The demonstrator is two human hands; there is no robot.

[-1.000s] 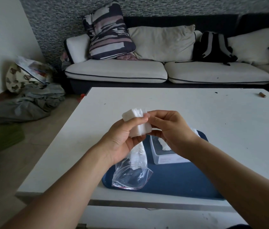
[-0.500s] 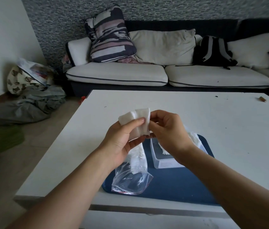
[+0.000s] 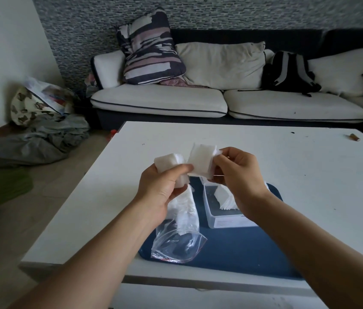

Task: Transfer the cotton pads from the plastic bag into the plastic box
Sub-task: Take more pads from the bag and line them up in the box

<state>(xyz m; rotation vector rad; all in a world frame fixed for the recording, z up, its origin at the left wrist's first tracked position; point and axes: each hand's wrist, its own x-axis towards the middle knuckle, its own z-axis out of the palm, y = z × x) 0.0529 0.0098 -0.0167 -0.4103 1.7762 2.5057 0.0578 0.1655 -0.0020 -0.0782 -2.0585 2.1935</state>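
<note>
My left hand grips a stack of white cotton pads above the table, and the clear plastic bag hangs from under the same hand down onto the blue mat. My right hand pinches a few pads peeled off the stack, held upright just right of it. Below my right hand stands the clear plastic box with several white pads lying inside; my wrist hides part of it.
A blue mat lies at the near edge of the white table. A small brown object sits at the table's far right. Behind are a sofa with cushions and a black backpack. Clothes lie on the floor at left.
My right hand has pulled a few pads away from the stack to the right; a gap now shows between them and the stack in my left hand.
</note>
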